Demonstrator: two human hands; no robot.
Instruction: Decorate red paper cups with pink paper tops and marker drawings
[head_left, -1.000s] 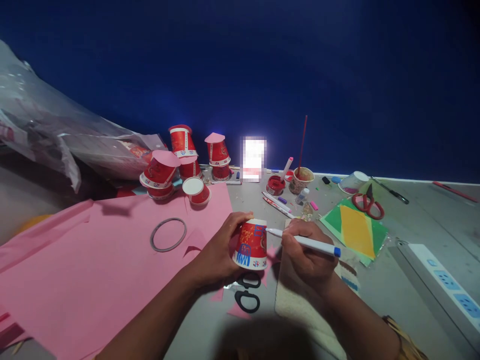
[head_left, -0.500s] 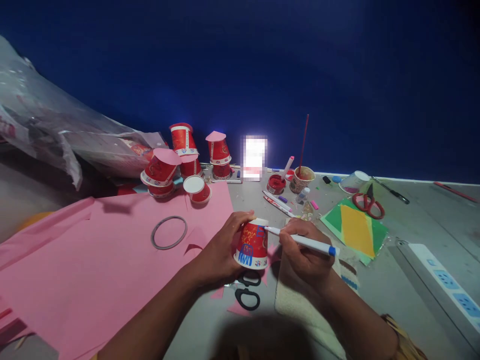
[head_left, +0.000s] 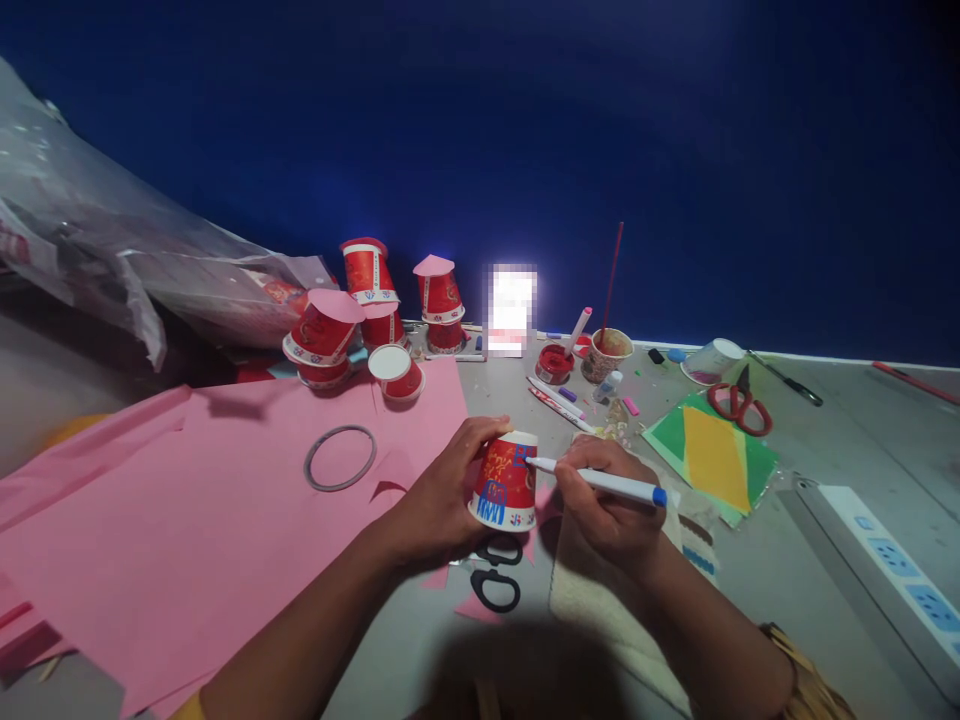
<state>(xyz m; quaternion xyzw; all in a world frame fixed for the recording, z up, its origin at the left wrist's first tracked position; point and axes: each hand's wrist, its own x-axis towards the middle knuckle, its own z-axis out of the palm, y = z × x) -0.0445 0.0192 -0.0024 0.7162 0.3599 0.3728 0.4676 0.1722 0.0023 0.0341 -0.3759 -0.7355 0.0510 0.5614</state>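
My left hand (head_left: 442,495) grips a red paper cup (head_left: 510,485) that stands upside down, thumb on its white base and fingers behind it. Blue marks show on the cup: a filled shape low on the side and a small square near the top. My right hand (head_left: 611,500) is closed on a white marker (head_left: 611,482) with a blue end, held nearly level. Its tip touches the cup at the small blue square. Just below the cup lie black-handled scissors (head_left: 496,590), their blades hidden.
Pink paper (head_left: 247,520) covers the left side, with a grey ring (head_left: 340,458) on it. Stacked red cups (head_left: 367,275) stand behind. Red-handled scissors (head_left: 739,408) lie on green and yellow sheets (head_left: 716,460). A power strip (head_left: 885,565) is at right; a paint jar (head_left: 553,365) stands at the back.
The marker tip has moved slightly down and left on the cup, and the small blue square has gained more lines. The whole view has shifted slightly.
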